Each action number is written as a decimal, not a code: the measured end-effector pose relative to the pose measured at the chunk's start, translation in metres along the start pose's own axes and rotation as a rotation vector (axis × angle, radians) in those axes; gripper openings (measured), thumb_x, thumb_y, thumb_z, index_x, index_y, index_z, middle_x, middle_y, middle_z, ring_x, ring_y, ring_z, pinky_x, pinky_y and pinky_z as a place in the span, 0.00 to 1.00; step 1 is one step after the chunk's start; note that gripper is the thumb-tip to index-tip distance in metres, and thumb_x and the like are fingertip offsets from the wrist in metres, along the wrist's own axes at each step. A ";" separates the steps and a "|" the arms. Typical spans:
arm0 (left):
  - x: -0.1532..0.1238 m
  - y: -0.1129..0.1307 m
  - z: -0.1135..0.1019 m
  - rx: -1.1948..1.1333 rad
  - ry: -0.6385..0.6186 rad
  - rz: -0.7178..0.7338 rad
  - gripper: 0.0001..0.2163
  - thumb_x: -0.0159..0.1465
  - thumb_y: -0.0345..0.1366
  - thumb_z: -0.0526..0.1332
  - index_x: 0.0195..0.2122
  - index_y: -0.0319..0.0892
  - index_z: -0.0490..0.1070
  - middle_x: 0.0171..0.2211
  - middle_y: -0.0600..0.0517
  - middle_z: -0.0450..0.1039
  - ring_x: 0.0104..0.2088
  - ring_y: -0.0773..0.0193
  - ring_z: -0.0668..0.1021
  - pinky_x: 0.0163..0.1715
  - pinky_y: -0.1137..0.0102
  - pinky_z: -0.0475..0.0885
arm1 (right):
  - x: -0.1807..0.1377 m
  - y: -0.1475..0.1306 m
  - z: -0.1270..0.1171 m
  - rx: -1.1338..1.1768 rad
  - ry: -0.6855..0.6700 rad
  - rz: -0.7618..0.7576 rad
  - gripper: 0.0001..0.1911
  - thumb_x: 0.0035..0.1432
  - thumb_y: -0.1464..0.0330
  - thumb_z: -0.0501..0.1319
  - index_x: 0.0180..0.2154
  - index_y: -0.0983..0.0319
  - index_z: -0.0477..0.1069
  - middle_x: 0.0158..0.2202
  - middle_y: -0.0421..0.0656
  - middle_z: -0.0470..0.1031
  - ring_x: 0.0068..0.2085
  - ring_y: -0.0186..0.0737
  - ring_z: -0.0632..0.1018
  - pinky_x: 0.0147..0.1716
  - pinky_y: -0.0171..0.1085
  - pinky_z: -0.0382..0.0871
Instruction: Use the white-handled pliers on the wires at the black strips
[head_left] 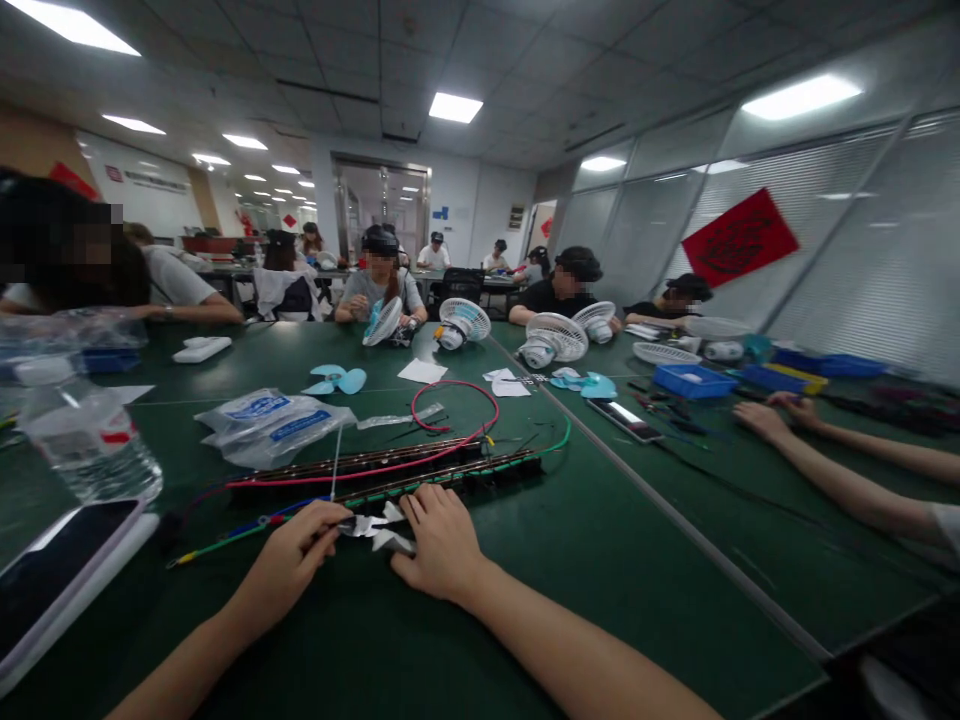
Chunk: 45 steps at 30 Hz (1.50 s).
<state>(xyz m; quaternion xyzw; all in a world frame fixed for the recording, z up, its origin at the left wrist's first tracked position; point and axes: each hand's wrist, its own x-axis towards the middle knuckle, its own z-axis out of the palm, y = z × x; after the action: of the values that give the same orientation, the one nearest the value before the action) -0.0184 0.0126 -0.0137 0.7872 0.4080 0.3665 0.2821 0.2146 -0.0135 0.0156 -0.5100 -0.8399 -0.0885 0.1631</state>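
My left hand (296, 553) is closed around a thin white cable tie (335, 462) that stands up from it. My right hand (437, 545) is curled over a small metal cutter (375, 527) lying between both hands on the green table (585, 560). Just beyond my fingers lies a long dark bundle of wires (390, 472) with red, green and blue leads. A red wire loop (455, 405) curls behind it.
A phone (52, 580) and a water bottle (86, 440) sit at the left, plastic bags (266, 425) behind them. Another person's forearms (840, 470) rest at the right by a phone (624, 420) and blue trays (694, 381). Small fans (461, 324) and seated people fill the far end.
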 end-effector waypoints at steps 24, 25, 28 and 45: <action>0.006 0.012 -0.002 -0.020 0.012 0.047 0.11 0.65 0.30 0.51 0.45 0.41 0.69 0.40 0.48 0.70 0.27 0.68 0.74 0.26 0.72 0.72 | 0.006 0.013 0.014 0.076 0.078 -0.070 0.21 0.47 0.63 0.63 0.44 0.63 0.67 0.38 0.47 0.72 0.40 0.45 0.70 0.40 0.41 0.61; 0.006 0.012 -0.002 -0.021 0.010 0.047 0.11 0.65 0.30 0.51 0.45 0.41 0.69 0.40 0.48 0.70 0.27 0.68 0.74 0.26 0.72 0.72 | 0.006 0.013 0.014 0.080 0.085 -0.070 0.21 0.47 0.63 0.63 0.44 0.63 0.67 0.38 0.47 0.72 0.40 0.45 0.70 0.40 0.41 0.61; 0.007 0.011 -0.002 -0.030 0.012 0.047 0.11 0.65 0.30 0.51 0.45 0.41 0.69 0.40 0.48 0.70 0.28 0.68 0.74 0.26 0.72 0.72 | 0.006 0.013 0.015 0.084 0.101 -0.074 0.21 0.47 0.64 0.62 0.44 0.63 0.67 0.38 0.47 0.72 0.40 0.45 0.70 0.41 0.41 0.62; 0.006 0.013 -0.002 -0.027 0.005 0.047 0.10 0.65 0.30 0.51 0.43 0.42 0.69 0.39 0.48 0.70 0.27 0.67 0.73 0.26 0.72 0.71 | 0.006 0.012 0.008 0.060 0.034 -0.083 0.20 0.48 0.62 0.61 0.43 0.63 0.66 0.40 0.48 0.69 0.43 0.47 0.69 0.43 0.42 0.61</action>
<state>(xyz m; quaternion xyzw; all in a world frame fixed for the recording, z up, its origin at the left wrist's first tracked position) -0.0118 0.0116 -0.0008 0.7918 0.3850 0.3806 0.2828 0.2211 -0.0002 0.0099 -0.4679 -0.8598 -0.0785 0.1889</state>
